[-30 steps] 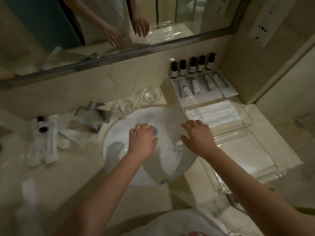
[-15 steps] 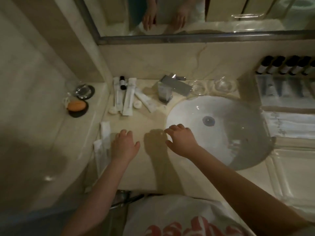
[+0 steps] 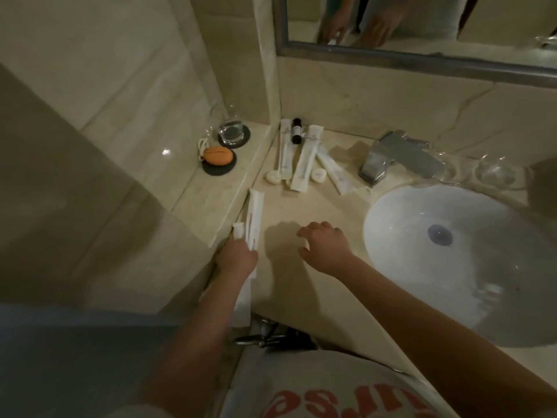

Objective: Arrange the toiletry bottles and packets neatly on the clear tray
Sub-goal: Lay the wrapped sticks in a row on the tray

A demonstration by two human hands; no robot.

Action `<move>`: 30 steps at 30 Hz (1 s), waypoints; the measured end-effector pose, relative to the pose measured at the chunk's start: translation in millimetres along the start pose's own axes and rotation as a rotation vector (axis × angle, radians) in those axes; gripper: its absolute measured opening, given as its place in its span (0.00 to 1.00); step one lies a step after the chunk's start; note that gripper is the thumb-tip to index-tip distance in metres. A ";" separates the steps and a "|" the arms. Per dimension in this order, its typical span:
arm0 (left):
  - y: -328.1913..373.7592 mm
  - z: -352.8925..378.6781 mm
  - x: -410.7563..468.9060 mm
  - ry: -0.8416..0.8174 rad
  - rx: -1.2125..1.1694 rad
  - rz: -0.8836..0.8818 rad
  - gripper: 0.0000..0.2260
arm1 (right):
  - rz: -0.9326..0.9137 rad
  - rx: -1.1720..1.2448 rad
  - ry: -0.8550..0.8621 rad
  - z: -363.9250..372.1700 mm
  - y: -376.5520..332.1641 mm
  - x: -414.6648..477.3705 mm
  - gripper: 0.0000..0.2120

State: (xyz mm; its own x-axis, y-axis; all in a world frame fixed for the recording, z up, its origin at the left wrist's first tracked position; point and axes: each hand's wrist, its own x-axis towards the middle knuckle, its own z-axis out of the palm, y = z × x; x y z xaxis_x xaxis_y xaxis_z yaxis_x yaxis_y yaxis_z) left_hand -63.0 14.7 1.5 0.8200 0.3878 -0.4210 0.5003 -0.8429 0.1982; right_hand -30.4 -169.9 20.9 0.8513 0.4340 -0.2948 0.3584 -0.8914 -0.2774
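My left hand (image 3: pixel 236 259) rests on the long white packets (image 3: pixel 254 214) lying along the counter's left edge, fingers closed over their near end. My right hand (image 3: pixel 325 247) hovers open over the bare counter just right of them, holding nothing. Farther back lie more white packets (image 3: pixel 306 159), a small dark-capped bottle (image 3: pixel 296 131) between them, and two small round white items (image 3: pixel 318 175). The clear tray is out of view.
A white sink basin (image 3: pixel 452 260) fills the right side, with a chrome faucet (image 3: pixel 391 158) behind it and clear glass dishes (image 3: pixel 497 173) beside that. On the left ledge stand a glass on a dark coaster (image 3: pixel 231 133) and an orange object (image 3: pixel 217 155). A mirror (image 3: pixel 422 22) hangs above.
The view has swung left, away from the tray and the row of bottles. Both hands moved left from over the sink; my left hand has come down onto the packets at the counter edge.
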 end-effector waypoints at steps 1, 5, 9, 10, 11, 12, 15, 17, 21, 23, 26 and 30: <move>-0.4 -3.0 1.4 0.003 -0.008 0.018 0.17 | -0.007 0.003 -0.005 2.3 -2.1 1.7 0.20; -2.9 -26.6 2.1 0.086 -0.120 0.114 0.14 | -0.104 0.059 -0.055 14.2 -11.9 10.2 0.21; -5.4 -65.5 0.0 0.170 -0.262 0.191 0.11 | -0.361 0.005 -0.137 28.3 -38.0 28.7 0.29; -5.6 -75.1 -0.5 0.197 -0.270 0.226 0.11 | -0.431 -0.069 -0.164 31.9 -46.7 34.3 0.32; -5.8 -83.3 -1.3 0.226 -0.282 0.248 0.11 | -0.493 -0.150 -0.185 35.7 -55.1 39.6 0.34; -5.8 -89.4 -2.3 0.248 -0.301 0.258 0.10 | -0.549 -0.228 -0.196 39.6 -62.6 44.1 0.36; -6.2 -96.4 -6.2 0.250 -0.375 0.233 0.09 | -0.644 -0.386 -0.215 48.5 -77.5 50.8 0.35; -7.0 -93.7 -7.1 0.225 -0.419 0.223 0.10 | -0.642 -0.407 -0.218 48.2 -79.6 50.3 0.33; -7.5 -86.3 -9.2 0.199 -0.516 0.189 0.10 | -0.622 -0.433 -0.172 41.0 -71.8 48.9 0.25; -3.9 -82.7 -12.1 0.183 -0.540 0.182 0.11 | -0.589 -0.422 -0.178 39.6 -62.9 48.3 0.21; 5.9 -78.8 -15.9 0.161 -0.573 0.186 0.10 | -0.526 -0.256 -0.131 33.7 -41.9 42.7 0.13; 27.5 -72.4 -17.0 0.110 -0.760 0.181 0.09 | -0.310 0.147 -0.020 12.6 -1.5 22.1 0.06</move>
State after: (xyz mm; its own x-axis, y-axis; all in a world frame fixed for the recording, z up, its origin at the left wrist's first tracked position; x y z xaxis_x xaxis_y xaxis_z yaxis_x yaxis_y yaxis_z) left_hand -43.1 11.9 78.3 0.9100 0.3368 -0.2419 0.3762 -0.4257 0.8230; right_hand -16.9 -157.3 3.3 0.7024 0.6852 -0.1929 0.5389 -0.6889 -0.4848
